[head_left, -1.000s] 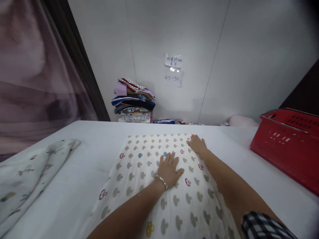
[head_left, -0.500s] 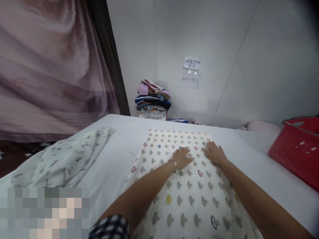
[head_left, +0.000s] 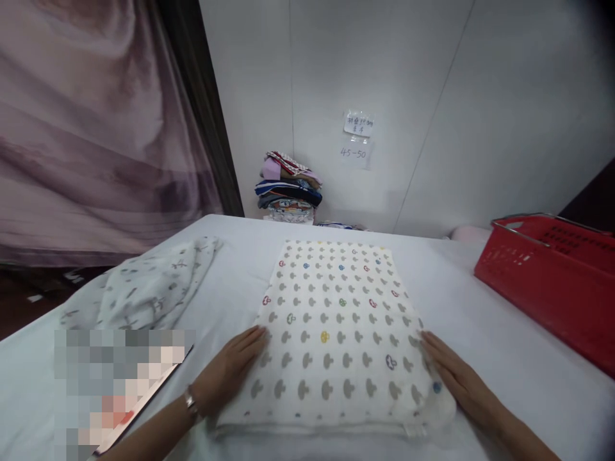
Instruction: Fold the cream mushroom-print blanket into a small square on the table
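Note:
A white cloth with grey and coloured mushroom prints lies spread in a rectangle on the white table. Its near edge shows stacked layers, and the near right corner is slightly rumpled. My left hand, with a bracelet at the wrist, rests along the cloth's left edge, fingers stretched out. On the opposite side, my right hand touches the right edge, its fingers straight and close together. Neither hand is wrapped around anything.
A crumpled white patterned cloth lies on the table's left, near a flat thing blurred by pixels. At right stands a red basket. Folded fabrics are piled against the wall behind the table; a curtain hangs at left.
Both hands have drawn back from the far middle of the mushroom cloth to its left and right edges nearer me. The cloth's near edge now shows, and the view has shifted rightward.

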`<state>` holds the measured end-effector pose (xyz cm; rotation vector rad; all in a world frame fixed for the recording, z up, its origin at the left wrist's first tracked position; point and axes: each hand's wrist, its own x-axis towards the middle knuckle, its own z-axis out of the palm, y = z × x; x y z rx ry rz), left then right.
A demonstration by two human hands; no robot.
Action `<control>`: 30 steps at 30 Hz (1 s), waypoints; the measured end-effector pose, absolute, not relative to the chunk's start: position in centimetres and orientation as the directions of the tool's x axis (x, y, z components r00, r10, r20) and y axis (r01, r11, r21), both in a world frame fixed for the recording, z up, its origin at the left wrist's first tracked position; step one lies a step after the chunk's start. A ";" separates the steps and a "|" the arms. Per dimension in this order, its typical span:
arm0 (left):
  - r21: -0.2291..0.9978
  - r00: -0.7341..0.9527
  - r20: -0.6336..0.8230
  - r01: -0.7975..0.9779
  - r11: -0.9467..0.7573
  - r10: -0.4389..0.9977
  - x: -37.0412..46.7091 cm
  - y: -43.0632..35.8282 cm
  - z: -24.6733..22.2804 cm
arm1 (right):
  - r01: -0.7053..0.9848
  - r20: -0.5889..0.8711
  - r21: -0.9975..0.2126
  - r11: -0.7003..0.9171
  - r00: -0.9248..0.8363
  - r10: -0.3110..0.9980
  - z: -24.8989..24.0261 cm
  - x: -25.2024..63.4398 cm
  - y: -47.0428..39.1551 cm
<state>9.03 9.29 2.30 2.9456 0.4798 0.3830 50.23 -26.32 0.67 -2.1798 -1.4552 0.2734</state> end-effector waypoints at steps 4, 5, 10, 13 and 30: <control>0.145 0.917 0.297 0.233 -0.962 0.267 4.9 8.4 1.9 | 0.783 0.122 -0.552 -0.289 0.418 0.900 0.8 47.3 -29.7; 0.140 0.916 0.307 0.223 -0.965 0.256 4.3 8.2 1.9 | 0.791 0.117 -0.542 -0.285 0.406 0.906 1.0 46.9 -30.2; 0.123 0.921 0.331 0.172 -0.977 0.204 3.4 7.6 2.7 | 0.881 0.051 -0.395 -0.260 0.304 0.951 1.8 46.6 -31.0; 0.083 0.939 0.310 0.130 -0.988 0.150 3.6 7.5 3.1 | 0.921 0.054 -0.315 -0.229 0.259 0.964 1.8 47.2 -30.7; 0.161 0.993 0.110 -0.063 -0.985 -0.046 5.0 8.0 4.0 | 0.990 0.287 -0.123 0.069 -0.031 0.957 0.3 50.6 -29.0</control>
